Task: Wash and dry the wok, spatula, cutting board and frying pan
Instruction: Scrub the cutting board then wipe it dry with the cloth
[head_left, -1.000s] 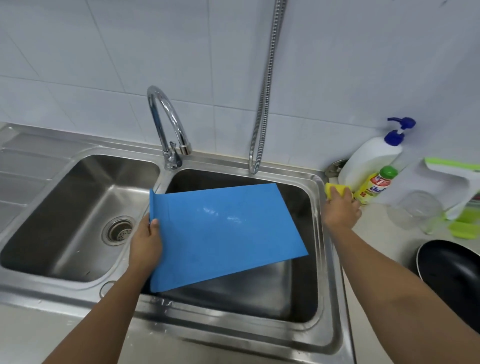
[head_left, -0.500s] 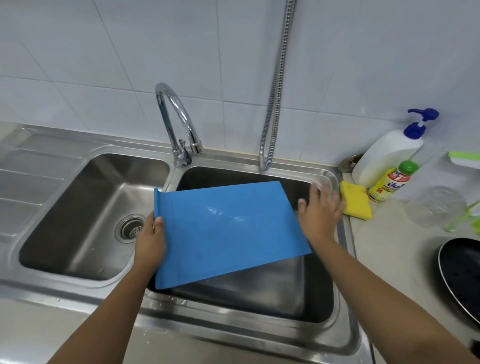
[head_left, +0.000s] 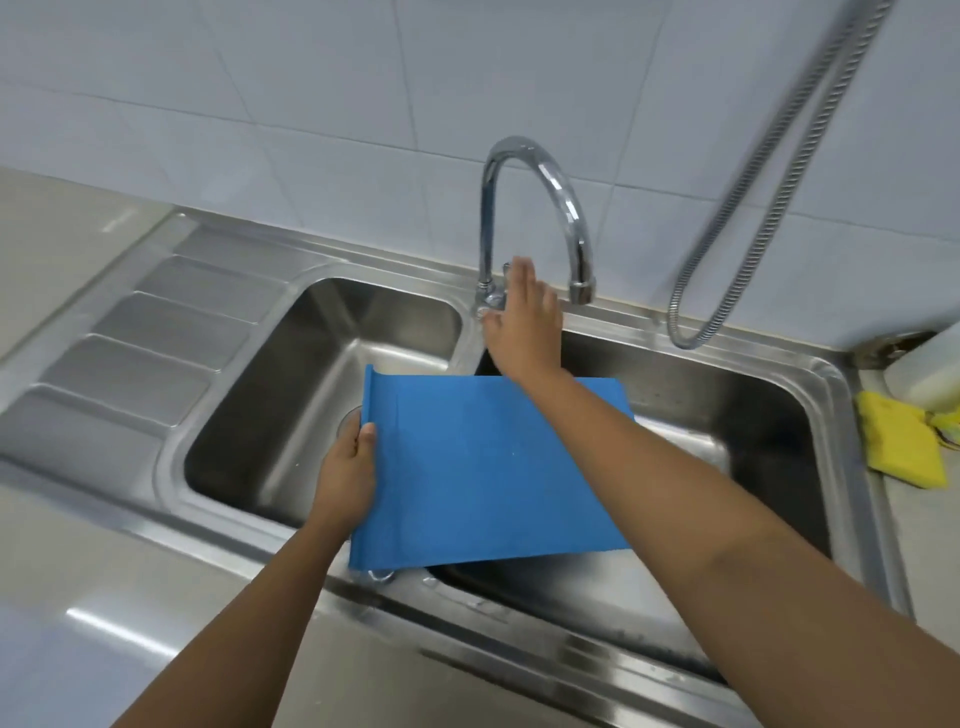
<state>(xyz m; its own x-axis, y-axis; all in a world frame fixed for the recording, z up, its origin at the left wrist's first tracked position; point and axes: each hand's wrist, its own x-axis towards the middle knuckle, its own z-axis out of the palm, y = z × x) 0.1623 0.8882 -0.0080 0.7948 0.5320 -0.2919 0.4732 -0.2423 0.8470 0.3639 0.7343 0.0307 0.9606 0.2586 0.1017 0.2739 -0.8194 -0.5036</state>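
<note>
A thin blue cutting board lies flat over the divider and the right basin of the steel sink. My left hand grips its left edge, thumb on top. My right hand reaches across the board with fingers straight, at the base of the chrome tap by its lever. No water runs from the spout. The wok, spatula and frying pan are out of view.
A yellow sponge lies on the counter right of the sink, beside a white bottle at the frame edge. A metal shower hose hangs against the tiled wall. The left basin and ribbed drainboard are on the left.
My right hand left the sponge on the counter and moved left across the board to the tap's base. The view swung left; the frying pan and bottles dropped out of frame.
</note>
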